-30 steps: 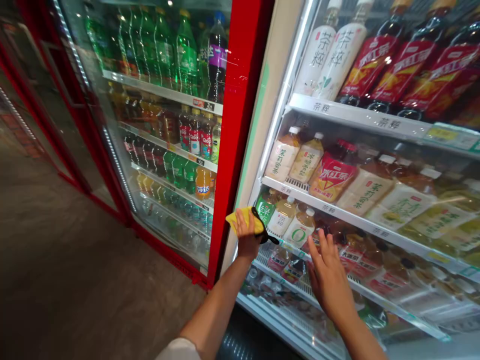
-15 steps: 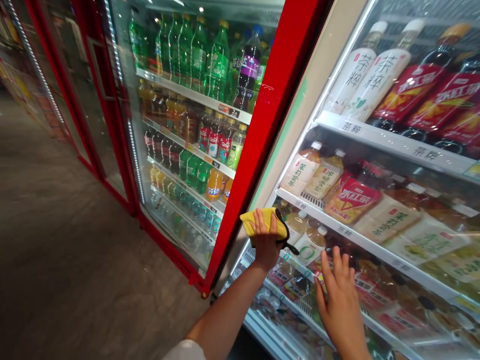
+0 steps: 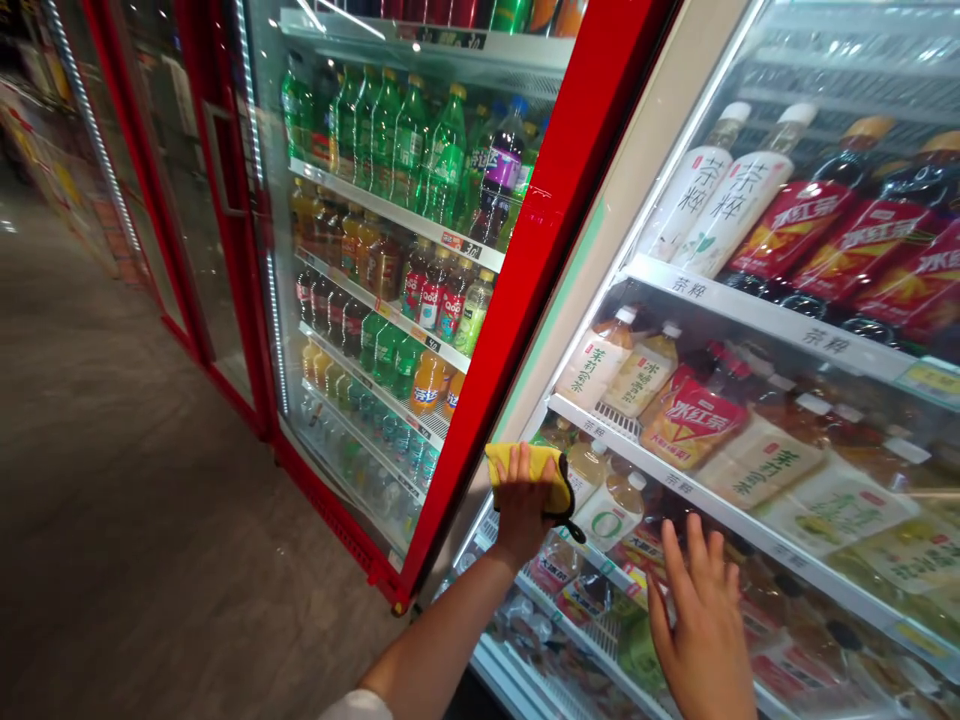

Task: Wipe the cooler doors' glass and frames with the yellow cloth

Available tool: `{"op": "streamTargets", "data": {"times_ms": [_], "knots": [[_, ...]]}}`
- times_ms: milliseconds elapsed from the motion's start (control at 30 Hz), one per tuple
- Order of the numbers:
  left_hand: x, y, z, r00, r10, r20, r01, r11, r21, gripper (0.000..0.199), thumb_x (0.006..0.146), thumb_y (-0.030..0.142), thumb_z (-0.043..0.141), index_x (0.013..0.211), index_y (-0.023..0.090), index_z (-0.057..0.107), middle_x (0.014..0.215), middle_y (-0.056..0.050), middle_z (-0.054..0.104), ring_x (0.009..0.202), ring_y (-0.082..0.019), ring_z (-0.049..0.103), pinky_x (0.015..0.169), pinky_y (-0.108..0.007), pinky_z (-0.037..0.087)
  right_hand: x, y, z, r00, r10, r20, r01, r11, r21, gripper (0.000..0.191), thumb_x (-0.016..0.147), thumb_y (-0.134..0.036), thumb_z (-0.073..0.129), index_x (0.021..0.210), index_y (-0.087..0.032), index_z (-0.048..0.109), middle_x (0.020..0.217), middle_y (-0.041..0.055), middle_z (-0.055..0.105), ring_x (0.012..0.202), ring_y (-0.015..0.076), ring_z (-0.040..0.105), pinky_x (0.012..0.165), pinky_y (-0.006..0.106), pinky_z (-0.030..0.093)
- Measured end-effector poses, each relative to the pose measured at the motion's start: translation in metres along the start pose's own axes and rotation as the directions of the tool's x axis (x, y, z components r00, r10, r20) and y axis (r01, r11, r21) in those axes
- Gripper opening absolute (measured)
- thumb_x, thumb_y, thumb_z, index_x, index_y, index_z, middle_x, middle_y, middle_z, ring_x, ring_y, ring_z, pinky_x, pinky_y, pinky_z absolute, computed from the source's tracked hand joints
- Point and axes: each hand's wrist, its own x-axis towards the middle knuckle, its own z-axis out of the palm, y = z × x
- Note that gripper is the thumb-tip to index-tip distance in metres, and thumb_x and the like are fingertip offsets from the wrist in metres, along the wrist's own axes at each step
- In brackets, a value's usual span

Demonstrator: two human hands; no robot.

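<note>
My left hand presses a folded yellow cloth with a black edge and loop against the left edge of the right-hand cooler's glass door, by its pale frame. To the right, my right hand is raised with its fingers spread and holds nothing. It is at or just in front of the glass; whether it touches is unclear. Behind the glass, bottles with white labels and red-labelled bottles lie tilted on white shelves.
A red-framed cooler with green soda bottles and other drinks stands on the left. Farther left is another red-framed glass door with a handle. The grey floor spreads at the lower left.
The view has tilted up slightly, showing a higher shelf in the red cooler. My left hand and the cloth remain at the door's edge. My right hand sits slightly lower and farther right in view.
</note>
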Motion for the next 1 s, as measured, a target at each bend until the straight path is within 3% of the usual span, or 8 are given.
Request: {"op": "streamTargets", "data": {"times_ms": [233, 333, 467, 567, 700, 833, 900, 1000], "knots": [[0.056, 0.008, -0.009, 0.912, -0.342, -0.226, 0.336, 0.939, -0.069, 0.092, 0.093, 0.029, 0.057, 0.164, 0.023, 0.0, 0.17, -0.019, -0.013, 0.156, -0.043, -0.004, 0.118, -0.074, 0.019, -0.013, 0.031, -0.009, 1.0, -0.023, 0.004, 0.023, 0.999, -0.03, 0.077, 0.1, -0.025, 0.046, 0.165, -0.029, 0.006, 0.171, 0.0118, 0.013, 0.154, 0.0448, 0.019, 0.108, 0.076, 0.041], [0.057, 0.019, -0.007, 0.962, -0.198, -0.185, 0.199, 0.98, -0.017, 0.101, 0.084, 0.026, 0.068, 0.164, 0.026, 0.007, 0.17, -0.016, -0.018, 0.155, -0.042, -0.01, 0.12, -0.073, 0.014, -0.017, 0.04, -0.013, 0.999, -0.038, 0.001, 0.038, 0.999, -0.03, 0.076, 0.1, -0.025, 0.045, 0.165, -0.029, 0.006, 0.171, 0.0117, 0.013, 0.155, 0.0438, 0.018, 0.108, 0.075, 0.042], [0.027, 0.01, -0.006, 0.999, 0.052, 0.016, -0.052, 0.998, 0.038, 0.101, 0.074, 0.02, 0.078, 0.16, 0.031, 0.028, 0.17, -0.014, -0.014, 0.154, -0.043, -0.009, 0.119, -0.074, 0.009, -0.033, 0.05, -0.014, 0.994, -0.107, 0.026, 0.108, 0.993, -0.039, 0.077, 0.1, -0.02, 0.044, 0.165, -0.029, 0.006, 0.171, 0.0111, 0.015, 0.155, 0.0412, 0.02, 0.11, 0.07, 0.044], [0.032, 0.011, -0.012, 0.996, -0.076, -0.046, 0.078, 0.996, 0.035, 0.104, 0.076, 0.012, 0.072, 0.163, 0.03, 0.018, 0.17, -0.017, -0.012, 0.155, -0.041, -0.009, 0.118, -0.075, 0.011, -0.045, 0.062, -0.021, 0.988, -0.143, 0.05, 0.146, 0.988, -0.049, 0.077, 0.099, -0.016, 0.043, 0.165, -0.027, 0.005, 0.17, 0.0123, 0.019, 0.155, 0.0388, 0.021, 0.111, 0.068, 0.044], [0.064, 0.049, -0.012, 0.949, -0.212, -0.234, 0.215, 0.977, -0.013, 0.1, 0.086, 0.015, 0.063, 0.164, 0.029, 0.002, 0.169, -0.019, -0.015, 0.155, -0.04, -0.013, 0.114, -0.079, 0.014, -0.051, 0.08, -0.034, 0.987, -0.15, 0.05, 0.153, 0.986, -0.061, 0.077, 0.099, -0.014, 0.044, 0.165, -0.027, 0.007, 0.17, 0.0118, 0.021, 0.156, 0.0369, 0.02, 0.112, 0.066, 0.044], [0.046, 0.067, 0.003, 0.989, 0.128, -0.075, -0.118, 0.986, 0.118, 0.105, 0.076, 0.023, 0.08, 0.162, 0.029, 0.02, 0.171, -0.018, -0.008, 0.155, -0.043, -0.01, 0.116, -0.078, 0.006, -0.053, 0.087, -0.028, 0.992, -0.123, 0.015, 0.123, 0.989, -0.086, 0.08, 0.097, -0.011, 0.045, 0.165, -0.025, 0.006, 0.17, 0.0114, 0.019, 0.157, 0.0347, 0.017, 0.114, 0.062, 0.044], [0.026, 0.054, 0.007, 0.954, 0.287, 0.083, -0.296, 0.944, 0.144, 0.101, 0.072, 0.027, 0.085, 0.158, 0.034, 0.033, 0.171, -0.017, 0.007, 0.156, -0.043, 0.001, 0.118, -0.077, 0.003, -0.056, 0.088, -0.019, 0.992, -0.124, 0.001, 0.123, 0.985, -0.119, 0.082, 0.095, -0.007, 0.044, 0.165, -0.026, 0.007, 0.17, 0.0105, 0.018, 0.157, 0.033, 0.016, 0.115, 0.061, 0.044], [0.016, 0.032, 0.004, 0.925, 0.34, 0.171, -0.367, 0.915, 0.168, 0.092, 0.074, 0.029, 0.085, 0.154, 0.04, 0.04, 0.169, -0.014, 0.024, 0.156, -0.04, 0.013, 0.119, -0.075, 0.004, -0.06, 0.092, -0.01, 0.995, -0.097, 0.01, 0.097, 0.984, -0.151, 0.085, 0.092, -0.002, 0.043, 0.165, -0.028, 0.009, 0.17, 0.0086, 0.016, 0.157, 0.0311, 0.017, 0.116, 0.059, 0.042]]}}
